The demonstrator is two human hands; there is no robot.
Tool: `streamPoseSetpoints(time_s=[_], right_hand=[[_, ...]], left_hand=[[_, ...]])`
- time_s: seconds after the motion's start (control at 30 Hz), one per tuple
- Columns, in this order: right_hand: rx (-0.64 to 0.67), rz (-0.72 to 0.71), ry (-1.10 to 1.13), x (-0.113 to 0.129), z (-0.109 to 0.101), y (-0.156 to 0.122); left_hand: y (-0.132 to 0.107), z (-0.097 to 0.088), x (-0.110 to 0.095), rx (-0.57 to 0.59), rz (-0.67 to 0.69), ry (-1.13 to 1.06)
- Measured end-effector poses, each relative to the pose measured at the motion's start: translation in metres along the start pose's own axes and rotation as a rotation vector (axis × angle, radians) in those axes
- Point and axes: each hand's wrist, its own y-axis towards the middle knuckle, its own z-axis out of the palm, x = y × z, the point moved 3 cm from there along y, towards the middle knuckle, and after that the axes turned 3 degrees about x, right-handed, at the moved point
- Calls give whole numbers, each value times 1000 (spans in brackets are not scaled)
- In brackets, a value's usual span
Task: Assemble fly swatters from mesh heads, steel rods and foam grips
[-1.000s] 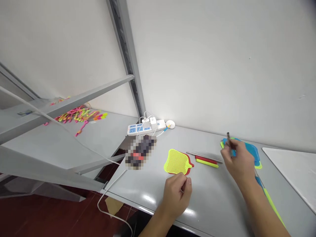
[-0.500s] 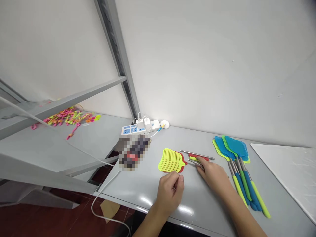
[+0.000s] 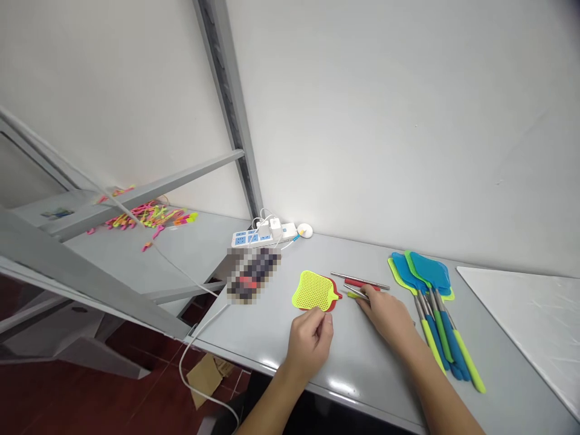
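My left hand is curled into a fist at the near edge of a yellow perforated fly swatter head. A red fly swatter head lies mostly hidden beneath the yellow one. My right hand has its fingers closed round a silver rod with a yellow grip, a fly swatter handle largely covered by the fingers. Just beyond it, a red grip and a thin silver rod lie on the table.
Several blue, green and yellow fly swatters are piled to the right. A white sheet lies farther right. At the back left are a power strip and a blurred dark object. Pink and yellow pieces cover part of the left shelf.
My right hand has lifted and turned the handle slightly, so less yellow shows. My left fist has barely moved. The camera view has shifted a little to the left.
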Motion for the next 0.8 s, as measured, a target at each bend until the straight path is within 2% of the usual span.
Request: streamPoseSetpoints(time_s=[0.1,0.23,0.33,0.4,0.5,0.57,0.63,0.7,0.77,0.8], right_hand=[[-39,-22,81,4,-7,-8],[-118,-81,300,23,-22,-41],[-188,-149,830,45,-27,-75],[-194,-152,1215,59,-21,-97],[-165,-89,1493,76,-4,-126],[-145,-46,1569,80,6,-144],[-139,-19,1642,79,10,-163],[-180,-25,1778,73,4,-182],[-280,-71,1969,66,-10,-200],[-344,-102,2060,62,-19,-208]], left_hand=[[-9,-1,-5,-23,-36,-26],[-28,-3,-24,-38,-113,-79],[-43,1,-41,19,-201,-250],[-53,7,-51,83,-262,-420],[-67,9,-61,168,-299,-522],[-76,-3,-64,206,-287,-463],[-83,-30,-65,212,-260,-337],[-90,-65,-68,204,-248,-190],[-95,-93,-75,305,-231,-108],[-97,-101,-80,372,-222,-83]])
